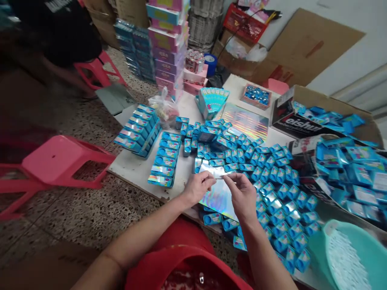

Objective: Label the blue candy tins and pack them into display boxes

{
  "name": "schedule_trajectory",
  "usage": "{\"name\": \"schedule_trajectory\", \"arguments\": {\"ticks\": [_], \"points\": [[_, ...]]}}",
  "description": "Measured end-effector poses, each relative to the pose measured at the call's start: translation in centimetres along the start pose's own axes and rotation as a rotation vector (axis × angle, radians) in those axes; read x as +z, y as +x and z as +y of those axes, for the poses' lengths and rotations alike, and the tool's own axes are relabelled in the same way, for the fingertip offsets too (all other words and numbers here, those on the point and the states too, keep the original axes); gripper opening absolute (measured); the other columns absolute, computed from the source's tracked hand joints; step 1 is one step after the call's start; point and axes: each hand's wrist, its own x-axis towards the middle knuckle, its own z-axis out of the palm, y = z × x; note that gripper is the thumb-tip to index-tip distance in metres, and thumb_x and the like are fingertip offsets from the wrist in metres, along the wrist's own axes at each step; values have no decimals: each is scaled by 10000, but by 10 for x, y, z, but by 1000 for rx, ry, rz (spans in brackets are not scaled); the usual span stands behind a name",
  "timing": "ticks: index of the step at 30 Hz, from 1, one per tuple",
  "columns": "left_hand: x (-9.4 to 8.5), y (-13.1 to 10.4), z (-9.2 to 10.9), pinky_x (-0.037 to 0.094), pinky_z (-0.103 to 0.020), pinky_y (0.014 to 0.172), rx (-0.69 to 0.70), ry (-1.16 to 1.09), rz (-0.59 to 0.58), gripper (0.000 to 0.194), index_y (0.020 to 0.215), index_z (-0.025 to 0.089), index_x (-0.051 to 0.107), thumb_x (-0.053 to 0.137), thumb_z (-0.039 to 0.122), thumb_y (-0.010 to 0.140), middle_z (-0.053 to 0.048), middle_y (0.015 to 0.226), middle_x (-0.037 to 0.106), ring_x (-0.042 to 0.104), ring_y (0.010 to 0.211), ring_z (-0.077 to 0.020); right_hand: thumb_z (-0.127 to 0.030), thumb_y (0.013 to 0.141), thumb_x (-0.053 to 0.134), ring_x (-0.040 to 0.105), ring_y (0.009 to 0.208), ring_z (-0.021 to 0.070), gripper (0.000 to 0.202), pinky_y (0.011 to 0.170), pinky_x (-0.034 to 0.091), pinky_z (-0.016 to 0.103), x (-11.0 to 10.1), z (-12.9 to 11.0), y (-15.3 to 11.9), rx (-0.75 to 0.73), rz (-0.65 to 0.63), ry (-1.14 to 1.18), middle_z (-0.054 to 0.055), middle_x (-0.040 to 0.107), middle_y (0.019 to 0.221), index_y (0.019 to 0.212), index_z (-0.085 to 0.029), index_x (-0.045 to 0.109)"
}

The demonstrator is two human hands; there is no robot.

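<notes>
Watching the head view from my remote seat, I had a pink stool (54,155) at the far left, then two blocks of blue boxes, the left block (140,129) and the right block (165,159), on the white table (137,166). A red tub (193,250) stood at the near edge, below the forearms. Next came the left hand (197,187), its thumb and forefinger closed to a narrow pinch on the left end of a thin piece (219,178), too small for me to identify. That piece lay over a shiny sheet (219,197), its long axis running left to right, bridging the fingertips, so neither hand was nearer: each had one end. The right hand (244,197) held the right end in a similar narrow pinch, its other fingers curled. Farther right, small blue cartons (282,217) stood crowded together, with an open cardboard box (298,124) on the far side and a turquoise basin (319,245) of white bits on the near side.
</notes>
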Motion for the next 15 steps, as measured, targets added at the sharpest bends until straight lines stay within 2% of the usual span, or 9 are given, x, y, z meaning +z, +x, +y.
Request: {"name": "schedule_trajectory", "arguments": {"ticks": [2, 4, 7, 9, 11, 13, 15], "points": [[-31, -17, 7, 359, -232, 571, 9, 230, 77, 235, 704, 185, 605, 480, 339, 831, 41, 541, 509, 492, 554, -109, -423, 717, 682, 590, 793, 182, 244, 677, 465, 295, 28, -1, -1, 29, -23, 30, 37, 652, 789, 733, -186, 627], [-65, -34, 13, 328, -235, 552, -9, 402, 129, 294, 670, 193, 596, 426, 341, 858, 41, 525, 491, 463, 537, -111, -428, 695, 686, 581, 793, 184, 251, 663, 461, 289, 60, -6, -3, 50, -74, 44, 37, 645, 779, 703, -184, 629], [-113, -52, 18, 334, -238, 555, -48, 510, 189, 336, 693, 193, 589, 365, 356, 883, 35, 536, 500, 471, 539, -119, -428, 698, 671, 537, 638, 144, 251, 595, 434, 268, 109, -17, -8, 83, -183, 109, -3, 604, 667, 697, -186, 608], [-140, -56, 19, 351, -238, 565, -62, 546, 226, 308, 791, 194, 608, 359, 350, 884, 34, 559, 519, 496, 557, -126, -433, 713, 654, 515, 599, 133, 253, 578, 420, 263, 137, -23, -10, 85, -229, 152, -16, 589, 642, 708, -189, 590], [-162, -55, 18, 353, -236, 553, -72, 572, 226, 260, 958, 197, 593, 383, 320, 867, 47, 558, 515, 502, 546, -130, -433, 742, 629, 516, 619, 140, 247, 599, 418, 271, 157, -26, -10, 60, -242, 141, -15, 587, 654, 728, -191, 583], [-179, -51, 13, 339, -227, 517, -103, 529, 179, 279, 1083, 201, 521, 414, 293, 843, 70, 533, 486, 484, 506, -127, -419, 775, 605, 523, 673, 159, 229, 650, 419, 292, 169, -26, -9, 13, -224, 51, -6, 588, 674, 742, -193, 590], [-192, -45, 6, 306, -211, 476, -129, 437, 112, 264, 1073, 203, 478, 437, 294, 829, 90, 504, 435, 439, 462, -115, -395, 784, 606, 523, 768, 187, 209, 735, 413, 330, 173, -23, -8, -70, -170, -86, 13, 585, 725, 731, -193, 608]]}}
